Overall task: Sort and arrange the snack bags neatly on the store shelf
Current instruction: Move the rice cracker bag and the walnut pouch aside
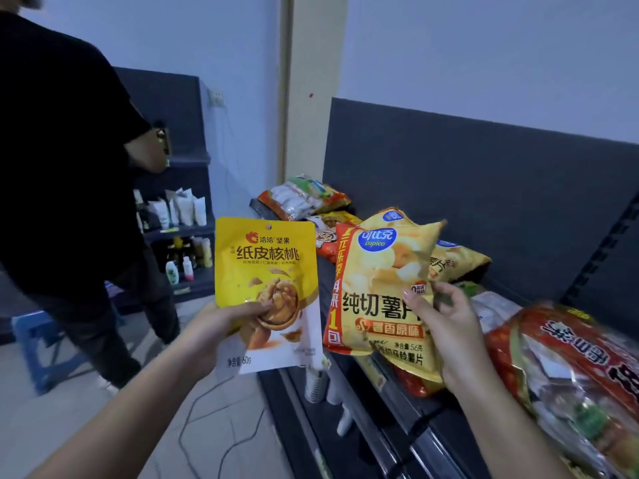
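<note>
My left hand (221, 326) pinches a flat yellow walnut pouch (264, 267) at its lower left edge and holds it upright, left of the shelf. My right hand (446, 326) grips a yellow potato chip bag (383, 288) with an orange side stripe, raised above the dark shelf (397, 440). A second yellow bag seems to sit behind it in the same hand. More yellow chip bags (456, 259) lie on the shelf behind. A big red and clear snack pack (567, 382) lies at the near right.
Red and green snack packs (304, 197) are piled at the shelf's far left end against the grey back panel (484, 188). A person in black (69, 167) stands at the left by another shelf of bottles and tubes (183, 236). A blue stool (38, 344) is on the floor.
</note>
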